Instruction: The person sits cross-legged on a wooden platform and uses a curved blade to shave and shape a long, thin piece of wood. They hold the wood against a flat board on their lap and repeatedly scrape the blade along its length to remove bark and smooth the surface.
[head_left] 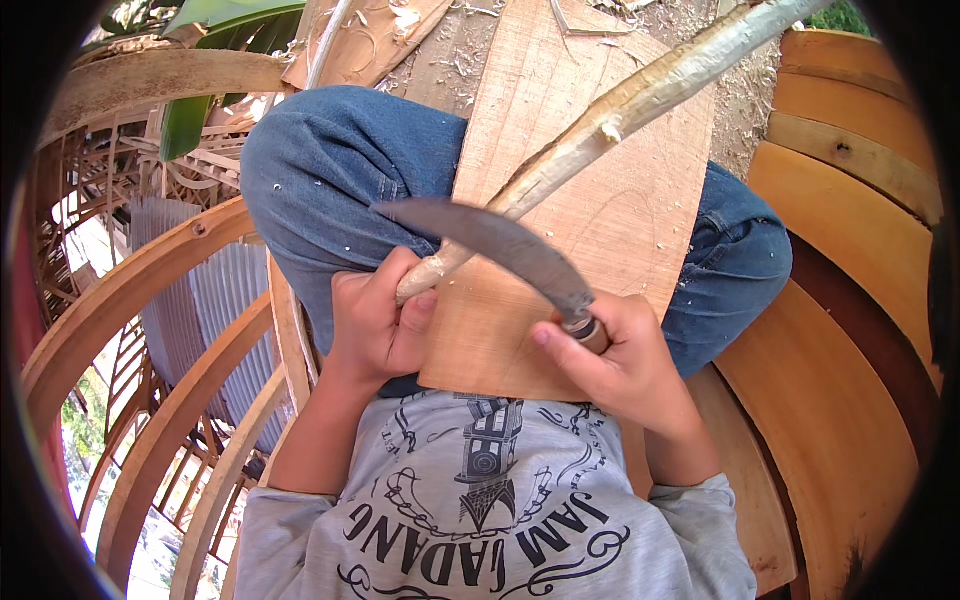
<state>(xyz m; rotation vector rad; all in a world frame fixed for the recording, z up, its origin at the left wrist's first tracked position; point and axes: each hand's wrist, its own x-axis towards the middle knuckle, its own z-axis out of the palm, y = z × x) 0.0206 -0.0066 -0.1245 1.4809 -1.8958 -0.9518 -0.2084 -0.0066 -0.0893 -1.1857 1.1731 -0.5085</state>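
Pale branch (650,95) slants over the wooden board (540,340), its far end pointing between one and two o'clock. Our left hand (380,315), at nine o'clock, is clamped round its near end; our right hand (632,365), at four o'clock, clasps a curved knife (500,240) whose blade points to ten o'clock and crosses over the branch.

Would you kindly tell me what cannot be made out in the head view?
All in the head view:
- Far end of the stick: cut off by the upper edge.
- Most of the knife handle: hidden by the right hand.
- Whether the blade bites into the stick: the blade covers that spot.
- Most fingertips of the left hand: curled out of sight.
- Lower parts of the jeans: under the board.
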